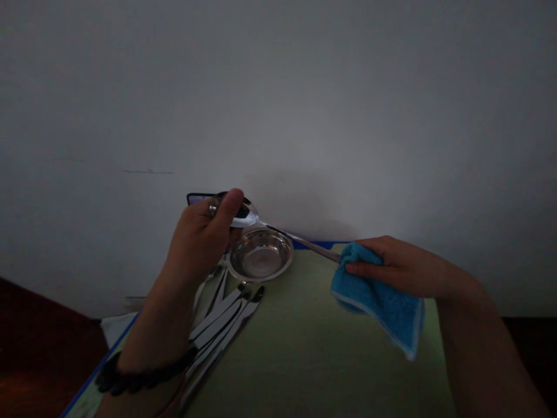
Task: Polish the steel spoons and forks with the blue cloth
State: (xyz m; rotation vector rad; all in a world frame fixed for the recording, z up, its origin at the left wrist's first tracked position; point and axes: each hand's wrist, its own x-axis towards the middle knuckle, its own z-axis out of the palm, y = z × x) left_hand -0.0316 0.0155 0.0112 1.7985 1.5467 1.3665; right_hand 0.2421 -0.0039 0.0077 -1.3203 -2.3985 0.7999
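Note:
My left hand grips the bowl end of a large metal spoon, its thumb on top. The spoon's long handle slants down to the right, above the table. At the handle's end, my right hand is closed around it through a blue cloth, whose white-edged corner hangs down. Below the spoon stands a round, shallow steel bowl. Several pieces of flat metal cutlery lie side by side near my left forearm, which covers part of them.
The pale green tabletop has a blue edge and meets a grey wall at the back. Behind my left hand, a phone shows its upper corner. Dark reddish furniture or floor lies at the lower left.

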